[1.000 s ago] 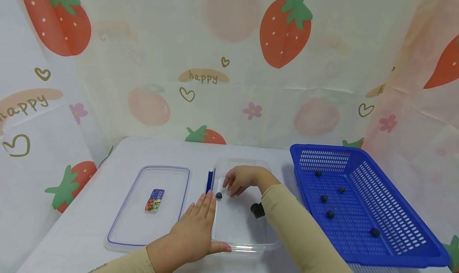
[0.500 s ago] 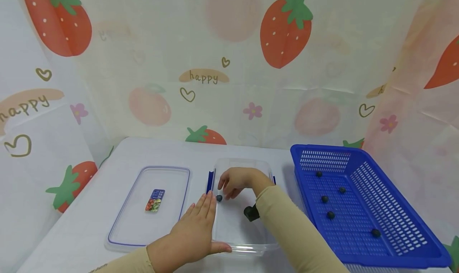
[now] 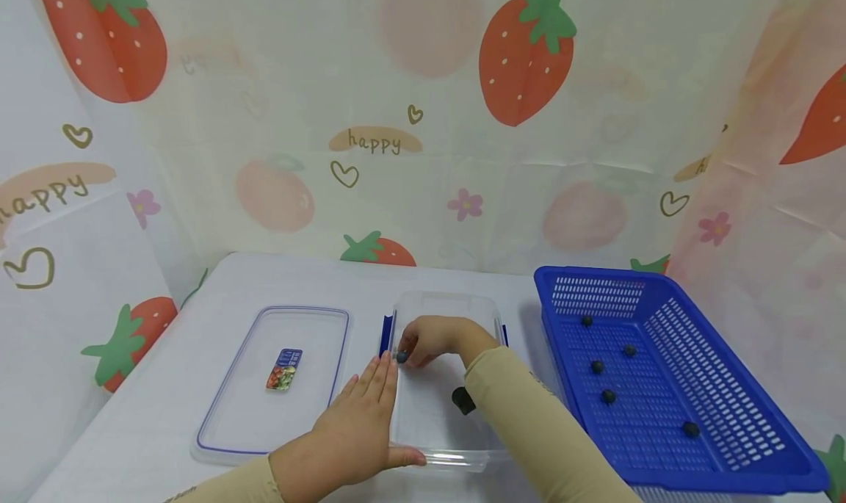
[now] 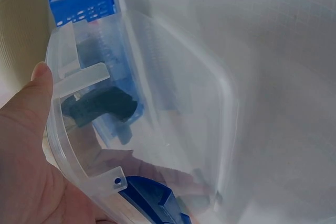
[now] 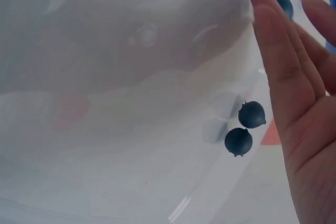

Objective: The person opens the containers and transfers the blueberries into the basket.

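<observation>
A clear plastic container (image 3: 456, 455) with blue side latches (image 3: 386, 333) stands in the middle of the table. My left hand (image 3: 353, 422) rests along its left side with straight fingers, thumb against the near rim. My right hand (image 3: 436, 341) is inside, its fingertips close around a blueberry (image 3: 402, 357) by the left wall. In the right wrist view, that blueberry (image 5: 283, 4) lies between long straight fingers and the thumb, with a gap beside the thumb. Two more blueberries (image 5: 252, 114) sit side by side along the container wall there; the head view does not show them.
A blue perforated basket (image 3: 734, 356) on the right holds several more blueberries (image 3: 609, 396). On the left lies a clear lid (image 3: 231, 407) with a blue seal and a printed label (image 3: 284, 369). A dark device (image 3: 464, 400) is on my right wrist. A printed cloth (image 3: 423, 194) hangs behind.
My right hand has moved left inside the container until its fingertips reach the blueberry, which has shifted slightly. My left hand has stayed in place.
</observation>
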